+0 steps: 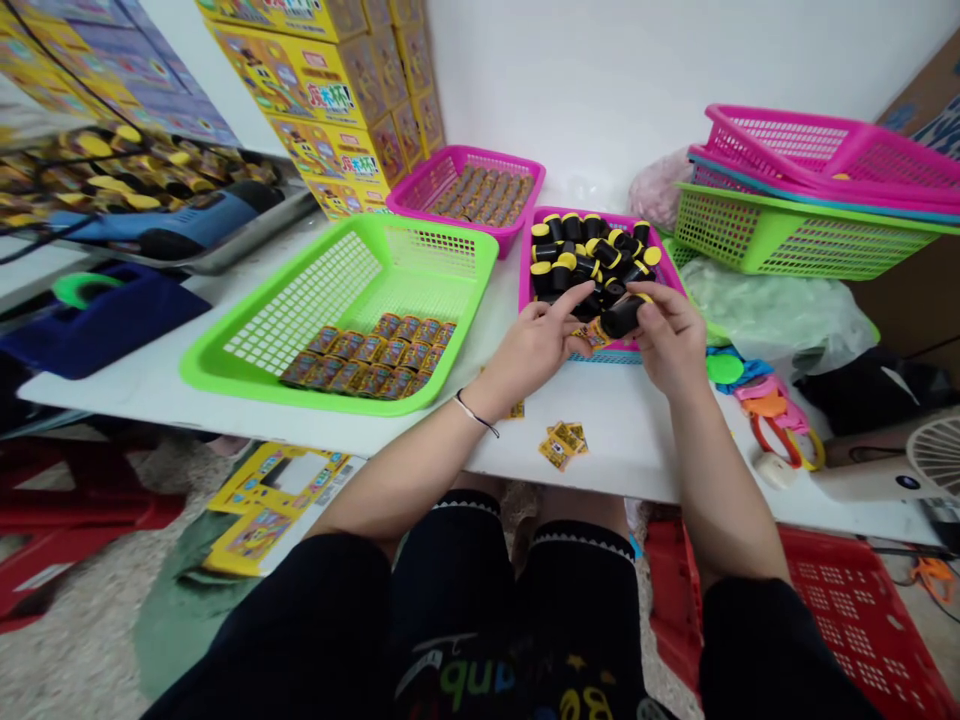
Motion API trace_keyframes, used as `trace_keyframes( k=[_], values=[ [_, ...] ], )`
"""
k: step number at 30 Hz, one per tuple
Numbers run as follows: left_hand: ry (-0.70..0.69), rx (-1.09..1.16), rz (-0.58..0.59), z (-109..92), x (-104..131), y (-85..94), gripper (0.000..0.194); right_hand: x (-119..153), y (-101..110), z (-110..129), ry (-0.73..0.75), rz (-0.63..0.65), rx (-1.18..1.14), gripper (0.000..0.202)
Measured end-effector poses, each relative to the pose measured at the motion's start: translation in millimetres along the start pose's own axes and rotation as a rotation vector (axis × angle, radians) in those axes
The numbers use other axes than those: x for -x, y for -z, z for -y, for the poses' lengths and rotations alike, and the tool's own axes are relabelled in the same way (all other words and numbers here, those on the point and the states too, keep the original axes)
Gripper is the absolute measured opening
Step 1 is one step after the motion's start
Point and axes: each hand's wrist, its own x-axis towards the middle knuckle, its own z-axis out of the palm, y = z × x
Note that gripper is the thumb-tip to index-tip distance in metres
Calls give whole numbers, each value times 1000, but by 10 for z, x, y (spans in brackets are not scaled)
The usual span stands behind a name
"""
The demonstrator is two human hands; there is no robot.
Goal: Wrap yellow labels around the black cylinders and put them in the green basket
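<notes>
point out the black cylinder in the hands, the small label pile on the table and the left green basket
Black cylinder (620,317): head view, its dark side
Label pile (561,445): head view, its middle
Green basket (411,288): head view, bare inside floor

Two hands (534,347) (673,338), one held canister (621,318)

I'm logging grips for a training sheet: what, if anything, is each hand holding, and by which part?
The right hand grips a black container by its yellow-capped end; the left hand pinches a printed wrapper by its left end.
</notes>
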Motion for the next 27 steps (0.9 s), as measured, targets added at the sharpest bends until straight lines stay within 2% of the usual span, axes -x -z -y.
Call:
trace_keyframes(
  k=[5, 8, 12, 16, 21, 23, 27],
  values=[
    [31, 13, -46, -24, 7, 44, 58, 26, 12, 37, 7, 15, 104, 43],
    [28, 15, -30, -39, 26, 47, 61, 12, 13, 22, 28, 60, 115, 41],
    [36, 142, 13, -78, 46, 18, 71, -20, 35, -27, 123, 121, 150, 40],
    [12, 272, -46, -139, 51, -9, 87, -24, 71, -32, 153, 179, 105, 41],
    [13, 238, -40, -159, 61, -6, 85, 8, 56, 38, 17, 290, -6, 51],
    [9, 214, -24, -154, 61, 8, 82, 20, 41, 62, -68, 276, -36, 53],
    [23, 141, 60, -179, 52, 54, 73, 24, 20, 72, -187, 200, -48, 41]
  ],
)
